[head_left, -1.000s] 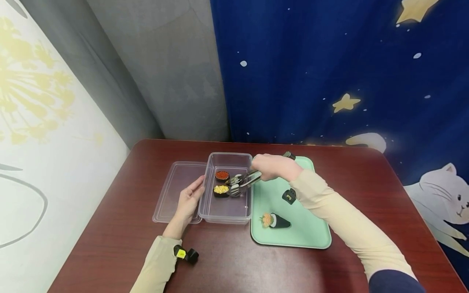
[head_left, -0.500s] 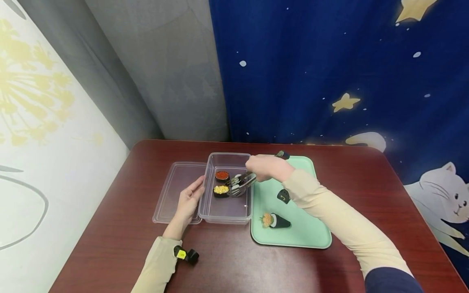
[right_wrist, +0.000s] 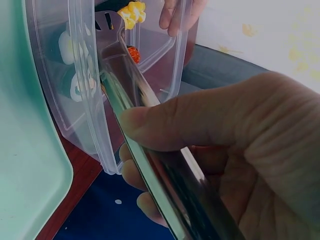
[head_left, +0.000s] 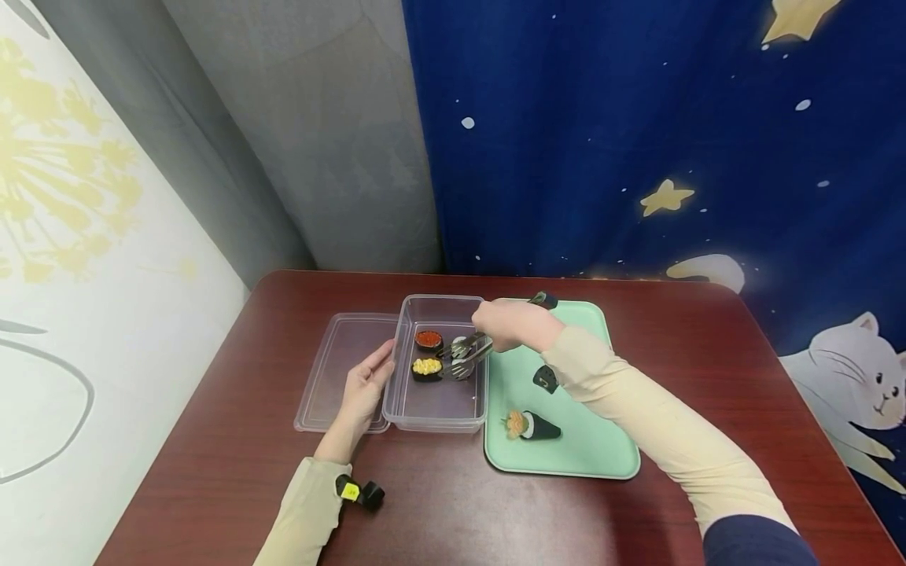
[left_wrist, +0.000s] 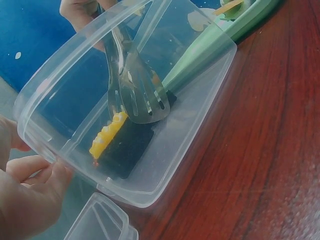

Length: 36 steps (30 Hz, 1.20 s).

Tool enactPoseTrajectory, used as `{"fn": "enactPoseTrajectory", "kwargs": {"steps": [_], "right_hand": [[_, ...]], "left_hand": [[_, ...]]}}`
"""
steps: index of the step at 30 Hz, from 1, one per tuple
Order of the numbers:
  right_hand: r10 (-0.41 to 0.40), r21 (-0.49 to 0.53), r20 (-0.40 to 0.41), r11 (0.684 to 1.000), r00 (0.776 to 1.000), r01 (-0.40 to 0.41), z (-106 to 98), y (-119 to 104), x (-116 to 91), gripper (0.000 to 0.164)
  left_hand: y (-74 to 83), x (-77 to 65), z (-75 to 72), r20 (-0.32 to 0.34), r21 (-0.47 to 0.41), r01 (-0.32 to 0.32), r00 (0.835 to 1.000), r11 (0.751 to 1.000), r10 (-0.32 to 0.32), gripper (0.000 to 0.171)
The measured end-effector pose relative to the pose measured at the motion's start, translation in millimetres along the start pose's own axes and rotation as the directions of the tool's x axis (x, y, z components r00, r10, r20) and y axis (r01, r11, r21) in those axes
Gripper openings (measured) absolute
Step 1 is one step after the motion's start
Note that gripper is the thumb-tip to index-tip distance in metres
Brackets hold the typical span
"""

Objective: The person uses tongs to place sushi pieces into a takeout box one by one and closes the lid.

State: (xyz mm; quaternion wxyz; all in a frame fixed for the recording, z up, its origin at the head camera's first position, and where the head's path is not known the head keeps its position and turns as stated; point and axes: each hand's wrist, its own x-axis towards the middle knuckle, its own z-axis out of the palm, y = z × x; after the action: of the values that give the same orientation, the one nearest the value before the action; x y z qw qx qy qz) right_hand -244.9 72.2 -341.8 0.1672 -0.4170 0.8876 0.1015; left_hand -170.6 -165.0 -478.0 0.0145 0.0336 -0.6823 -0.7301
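While the left hand (head_left: 362, 387) rests its loosely extended fingers against the left side of one clear plastic box (head_left: 433, 423), the right hand (head_left: 520, 322) grips one pair of metal tongs (left_wrist: 143, 92), its thumb pressed on one side and its fingers curled round from the other. Inside the box are four sushi pieces: one red-topped piece (head_left: 429, 339), one yellow-topped piece (head_left: 427, 368) and two white-centred pieces (right_wrist: 66, 47), these last by the tongs' two slotted ends, which stand apart in the head view; whether they grip a piece I cannot tell. One pale green tray (head_left: 591, 448) lies just beside the box's right side and carries one dark cone roll (head_left: 538, 426) with orange filling, while one clear lid (head_left: 333, 377) lies to the left, partly overlapped by the box, all on one dark red bench (head_left: 439, 503). Of labels, one yellow label (head_left: 350, 491) shows on the black device (head_left: 371, 496) at the left wrist, its dark marks too small to read
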Motion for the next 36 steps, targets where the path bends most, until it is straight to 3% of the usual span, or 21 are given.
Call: {"fn": "enactPoseTrajectory", "kwargs": {"steps": [3, 9, 13, 17, 25, 28, 33, 36], "right_hand": [[-0.017, 0.025, -0.016, 1.0, 1.0, 0.017, 1, 3, -2, 0.016], [-0.035, 0.188, -0.105, 0.981, 0.994, 0.054, 10, 19, -16, 0.023], [-0.072, 0.229, -0.192, 0.967, 0.979, 0.116, 22, 33, -30, 0.026], [-0.088, 0.274, -0.281, 0.947, 0.956, 0.168, 37, 44, -49, 0.045], [-0.032, 0.378, -0.394, 0.905, 0.918, 0.194, 66, 51, -85, 0.063], [-0.008, 0.391, -0.443, 0.898, 0.897, 0.201, 78, 52, -99, 0.065], [0.009, 0.378, -0.53, 0.898, 0.848, 0.227, 100, 52, -120, 0.064], [0.032, 0.379, -0.56, 0.899, 0.828, 0.221, 113, 50, -133, 0.066]], "left_hand": [[-0.9, 0.4, -0.1, -0.004, -0.009, 0.003, 1.0, 1.0, -0.003, 0.042], [0.1, -0.4, 0.4, 0.0, -0.026, -0.002, 1.0, 1.0, 0.002, 0.042], [0.8, -0.4, 0.0, -0.005, -0.006, -0.007, 1.0, 1.0, 0.007, 0.042], [-1.4, 0.3, -1.2, -0.003, 0.012, -0.023, 1.0, 1.0, 0.023, 0.042], [-15.0, -0.5, -4.2, 0.042, -0.07, -0.191, 0.98, 0.979, 0.194, 0.042], [-13.7, 0.2, -3.5, 0.037, -0.066, -0.163, 0.986, 0.984, 0.165, 0.042], [-4.6, 0.1, -0.3, 0.005, -0.022, -0.042, 0.999, 0.999, 0.042, 0.042], [-2.3, -0.4, 0.4, 0.001, -0.024, -0.023, 1.0, 0.999, 0.023, 0.042]]}}
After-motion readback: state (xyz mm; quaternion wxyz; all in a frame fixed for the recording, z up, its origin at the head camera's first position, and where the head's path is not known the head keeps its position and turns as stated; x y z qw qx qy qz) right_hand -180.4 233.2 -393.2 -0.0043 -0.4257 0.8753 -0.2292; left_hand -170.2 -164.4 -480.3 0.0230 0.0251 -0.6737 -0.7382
